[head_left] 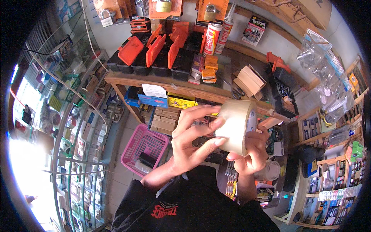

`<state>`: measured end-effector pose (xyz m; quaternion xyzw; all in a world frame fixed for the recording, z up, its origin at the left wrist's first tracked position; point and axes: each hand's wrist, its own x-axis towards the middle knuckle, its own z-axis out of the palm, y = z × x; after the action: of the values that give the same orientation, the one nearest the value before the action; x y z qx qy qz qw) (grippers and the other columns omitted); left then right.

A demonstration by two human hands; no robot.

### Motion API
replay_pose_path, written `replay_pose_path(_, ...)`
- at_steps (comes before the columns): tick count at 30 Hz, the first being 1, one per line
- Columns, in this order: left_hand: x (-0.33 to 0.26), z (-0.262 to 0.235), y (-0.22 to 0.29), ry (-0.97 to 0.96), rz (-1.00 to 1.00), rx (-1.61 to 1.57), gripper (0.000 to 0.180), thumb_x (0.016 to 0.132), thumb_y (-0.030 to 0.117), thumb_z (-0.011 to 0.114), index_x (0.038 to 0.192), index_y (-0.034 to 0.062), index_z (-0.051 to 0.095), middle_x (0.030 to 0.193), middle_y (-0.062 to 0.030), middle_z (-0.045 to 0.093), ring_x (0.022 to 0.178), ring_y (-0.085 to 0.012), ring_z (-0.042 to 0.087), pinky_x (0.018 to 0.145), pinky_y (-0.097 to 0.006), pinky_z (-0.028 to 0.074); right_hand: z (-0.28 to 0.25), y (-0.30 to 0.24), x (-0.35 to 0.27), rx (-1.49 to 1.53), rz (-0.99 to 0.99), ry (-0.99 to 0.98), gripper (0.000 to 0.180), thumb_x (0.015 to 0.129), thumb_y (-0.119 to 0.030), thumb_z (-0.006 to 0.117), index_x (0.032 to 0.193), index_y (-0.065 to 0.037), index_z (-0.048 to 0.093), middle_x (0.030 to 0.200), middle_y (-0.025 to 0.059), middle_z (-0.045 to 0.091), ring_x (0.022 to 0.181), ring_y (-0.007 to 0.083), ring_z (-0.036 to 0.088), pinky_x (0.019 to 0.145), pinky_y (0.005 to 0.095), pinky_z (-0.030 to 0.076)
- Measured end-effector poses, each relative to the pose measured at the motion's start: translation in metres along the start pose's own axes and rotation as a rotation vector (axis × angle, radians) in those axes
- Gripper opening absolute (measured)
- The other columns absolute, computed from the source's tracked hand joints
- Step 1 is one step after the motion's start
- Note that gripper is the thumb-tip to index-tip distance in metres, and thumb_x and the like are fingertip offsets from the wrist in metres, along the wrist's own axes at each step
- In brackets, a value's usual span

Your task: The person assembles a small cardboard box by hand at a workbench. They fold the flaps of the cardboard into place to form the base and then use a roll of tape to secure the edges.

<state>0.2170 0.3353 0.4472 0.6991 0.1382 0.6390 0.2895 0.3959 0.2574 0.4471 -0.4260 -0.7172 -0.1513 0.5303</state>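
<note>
Both hands are up in front of the chest, and between them sits a wide roll of pale tape (pixel 235 125), held on edge with its outer face turned toward the left hand. The left hand (pixel 191 137) is spread fairly wide, fingers long and extended, fingertips (pixel 219 141) pressed flat against the tape's outer wrap, thumb tucked lower near the palm. The right hand (pixel 251 152) is curled around the roll from below and behind, fingers wrapped on its far rim, gripping it firmly. So the tape is off the bench altogether, in the air, clamped by the right hand and touched by the left. Behind it runs a wooden bench (pixel 162 83) loaded with goods: a row of black cases with orange lids (pixel 152 52) toward the back, two sealant tubes (pixel 217 34) standing against the wall, small orange boxes (pixel 210 65) beside them, and scissors (pixel 237 92) lying just above the tape's top edge. Padlocks on orange cards (pixel 164 7) hang on the wall. Down on the floor to the left sits a pink basket (pixel 141 149), well apart from the hands. A glass display case (pixel 73 127) curves along the left side.
</note>
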Motion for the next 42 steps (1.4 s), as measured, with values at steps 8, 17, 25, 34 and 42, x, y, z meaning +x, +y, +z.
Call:
replay_pose_path(8, 0.003, 0.004, -0.005, 0.103, 0.022, 0.076, 0.019, 0.075, 0.004, 0.08, 0.092, 0.0051, 0.071, 0.104, -0.0099, 0.068, 0.099, -0.0276, 0.063, 0.081, -0.036, 0.051, 0.006, 0.004, -0.002, -0.013, -0.013, 0.026, 0.031, 0.065, -0.036, 0.086, 0.081, -0.013, 0.072, 0.082, -0.0024, 0.068, 0.081, 0.0199, 0.064, 0.09, 0.0463, 0.039)
replay_pose_path(17, 0.007, 0.004, -0.03, 0.174, 0.111, 0.464, 0.015, 0.079, 0.003, 0.074, 0.088, 0.0054, 0.062, 0.091, -0.0055, 0.066, 0.086, -0.0255, 0.062, 0.077, -0.036, 0.048, 0.02, 0.003, 0.004, -0.138, 0.02, -0.067, 0.037, 0.069, -0.031, 0.086, 0.092, -0.007, 0.071, 0.083, -0.0003, 0.065, 0.081, 0.0215, 0.061, 0.091, 0.0471, 0.037)
replay_pose_path(25, 0.004, -0.009, -0.029, -0.1, -0.615, -0.113, 0.019, 0.101, 0.02, 0.057, 0.095, 0.0021, 0.056, 0.091, -0.0039, 0.06, 0.089, -0.0127, 0.054, 0.082, -0.028, 0.043, 0.02, 0.017, 0.002, -0.144, 0.085, -0.116, 0.039, 0.07, -0.029, 0.086, 0.094, -0.002, 0.069, 0.081, 0.0036, 0.064, 0.078, 0.0238, 0.058, 0.085, 0.0434, 0.039)
replay_pose_path(34, 0.009, -0.015, -0.029, -0.201, -0.445, -0.059, 0.019, 0.096, 0.019, 0.065, 0.098, 0.001, 0.059, 0.101, -0.012, 0.061, 0.101, -0.0193, 0.06, 0.081, -0.033, 0.051, 0.014, 0.026, -0.016, 0.257, 0.418, -0.15, 0.035, 0.078, -0.018, 0.081, 0.096, 0.007, 0.066, 0.084, 0.0068, 0.062, 0.08, 0.0172, 0.053, 0.071, 0.0305, 0.04)
replay_pose_path(42, 0.013, -0.014, -0.022, -0.271, -0.586, -0.129, 0.017, 0.092, 0.011, 0.069, 0.095, -0.0034, 0.061, 0.095, -0.0107, 0.067, 0.074, -0.0115, 0.063, 0.066, -0.026, 0.053, 0.01, 0.013, -0.026, 0.608, 0.818, -0.068, 0.029, 0.082, -0.013, 0.079, 0.103, 0.005, 0.068, 0.09, 0.0044, 0.066, 0.084, 0.0113, 0.058, 0.076, 0.0271, 0.045)
